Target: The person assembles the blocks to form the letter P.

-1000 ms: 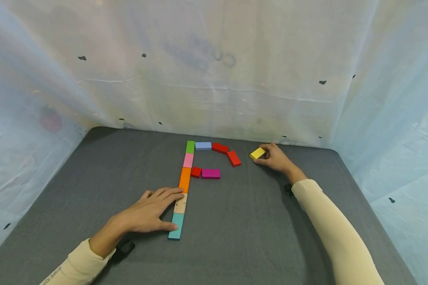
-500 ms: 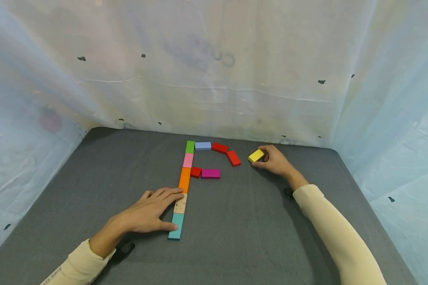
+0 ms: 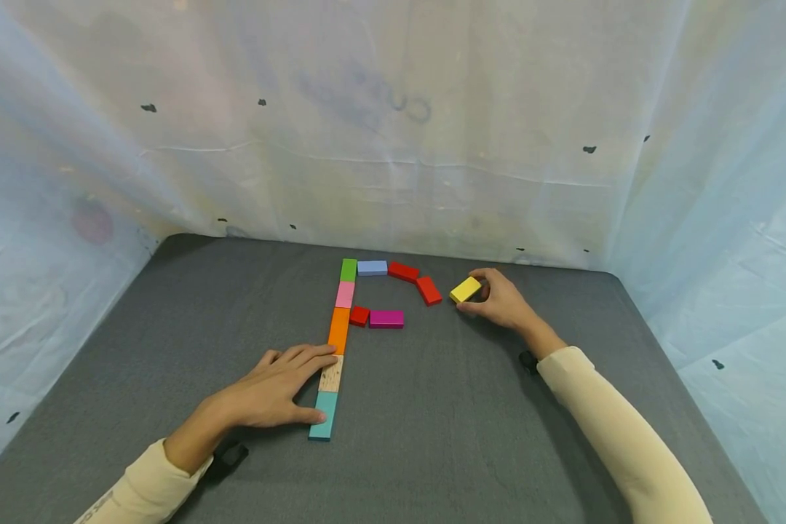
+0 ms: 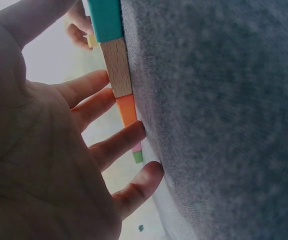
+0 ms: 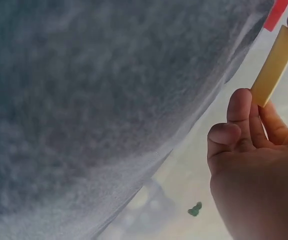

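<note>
Between thumb and fingers, my right hand (image 3: 503, 300) pinches a yellow block (image 3: 465, 290), a little right of a slanted red block (image 3: 429, 290). In the right wrist view the yellow block (image 5: 274, 67) shows on edge, apart from the cloth. My left hand (image 3: 271, 389) lies with spread fingers along a straight row of blocks. Its thumb touches the teal block (image 3: 324, 416), and fingertips rest by the wooden block (image 3: 330, 374) and the orange block (image 3: 339, 331). Farther up the row are a pink block (image 3: 345, 295) and a green block (image 3: 348, 270).
A light blue block (image 3: 372, 268) and another red block (image 3: 403, 272) run right from the green one. Lower, a small red block (image 3: 359, 316) and a magenta block (image 3: 386, 319) extend from the orange one. Pale sheeting (image 3: 393, 182) walls the grey table (image 3: 445, 437).
My right hand has moved left and slightly nearer, bringing the yellow block closer to the slanted red block. The left hand and the laid blocks have stayed put.
</note>
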`<state>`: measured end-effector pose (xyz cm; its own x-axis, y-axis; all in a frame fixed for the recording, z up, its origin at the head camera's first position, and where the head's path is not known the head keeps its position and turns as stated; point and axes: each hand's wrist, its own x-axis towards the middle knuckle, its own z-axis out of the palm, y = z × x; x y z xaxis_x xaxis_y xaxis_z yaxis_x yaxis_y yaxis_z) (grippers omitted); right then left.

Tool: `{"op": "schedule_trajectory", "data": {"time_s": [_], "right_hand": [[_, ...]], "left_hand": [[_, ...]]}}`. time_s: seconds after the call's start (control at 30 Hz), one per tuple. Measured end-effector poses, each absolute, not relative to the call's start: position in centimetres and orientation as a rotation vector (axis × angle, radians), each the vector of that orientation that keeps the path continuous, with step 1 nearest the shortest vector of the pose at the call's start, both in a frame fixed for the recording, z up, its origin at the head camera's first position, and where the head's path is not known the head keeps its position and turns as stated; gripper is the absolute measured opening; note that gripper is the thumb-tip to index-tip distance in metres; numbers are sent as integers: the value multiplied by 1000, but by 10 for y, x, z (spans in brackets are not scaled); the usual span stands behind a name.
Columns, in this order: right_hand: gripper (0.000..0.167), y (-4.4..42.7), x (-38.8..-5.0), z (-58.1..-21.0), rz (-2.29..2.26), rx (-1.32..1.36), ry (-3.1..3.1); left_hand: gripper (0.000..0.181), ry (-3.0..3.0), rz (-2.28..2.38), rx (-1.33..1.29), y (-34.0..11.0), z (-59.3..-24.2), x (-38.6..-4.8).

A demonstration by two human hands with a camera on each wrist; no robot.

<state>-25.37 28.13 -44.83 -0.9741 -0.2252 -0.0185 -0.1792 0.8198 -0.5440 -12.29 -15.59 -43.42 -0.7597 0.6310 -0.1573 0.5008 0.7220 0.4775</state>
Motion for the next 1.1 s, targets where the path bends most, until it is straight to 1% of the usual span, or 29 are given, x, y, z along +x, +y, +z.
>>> {"op": "schedule_trajectory", "data": {"time_s": [0.63, 0.9, 1.1], "right_hand": [[76, 263, -241, -445, -867, -356, 2956], [81, 258, -237, -443, -857, -449, 2965], [68, 252, -231, -442, -885, -528, 2951]], "left_hand": [[89, 2619, 596, 885, -155, -435, -123], [89, 2626, 593, 887, -155, -434, -122], [89, 2625, 598, 883, -156, -433, -122]]}}
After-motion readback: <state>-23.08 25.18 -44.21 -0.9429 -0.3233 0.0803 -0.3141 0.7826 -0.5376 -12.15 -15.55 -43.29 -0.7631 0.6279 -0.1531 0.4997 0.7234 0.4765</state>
